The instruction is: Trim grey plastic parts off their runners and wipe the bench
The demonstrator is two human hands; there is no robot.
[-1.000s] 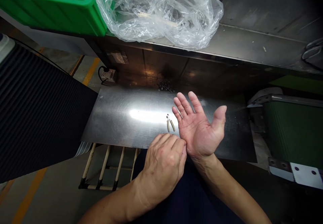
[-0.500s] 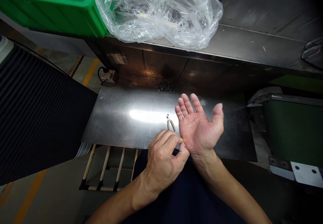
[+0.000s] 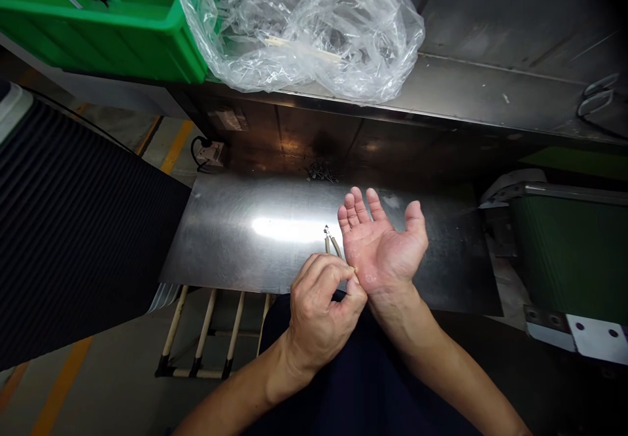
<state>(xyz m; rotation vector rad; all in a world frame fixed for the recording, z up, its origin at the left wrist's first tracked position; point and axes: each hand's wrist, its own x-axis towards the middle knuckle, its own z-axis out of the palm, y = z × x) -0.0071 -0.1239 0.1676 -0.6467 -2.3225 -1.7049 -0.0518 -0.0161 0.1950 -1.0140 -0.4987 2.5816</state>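
Note:
My right hand (image 3: 380, 243) is turned palm up with its fingers stretched out, and it holds nothing. At the outer heel of that palm, the thumb and forefinger of my left hand (image 3: 326, 305) are closed in a pinch against the skin. Whatever may be between those fingertips is too small or hidden to make out. Just beyond both hands lies a pair of side cutters (image 3: 334, 246) with pale handles, flat on the metal tabletop (image 3: 220, 246). A small pile of dark scraps (image 3: 321, 171) sits at the back of the table.
Above the table, a shelf (image 3: 461, 86) carries a green bin (image 3: 108, 43) and a clear plastic bag (image 3: 363, 36). A power socket (image 3: 210, 154) sits at the back left. A green conveyor belt (image 3: 574, 253) stands to the right, a black ribbed surface (image 3: 83, 226) to the left.
The fingers of my right hand have curled in slightly, and the hand has shifted a little left. My left hand keeps its pinch at the palm's edge. The view has tilted slightly.

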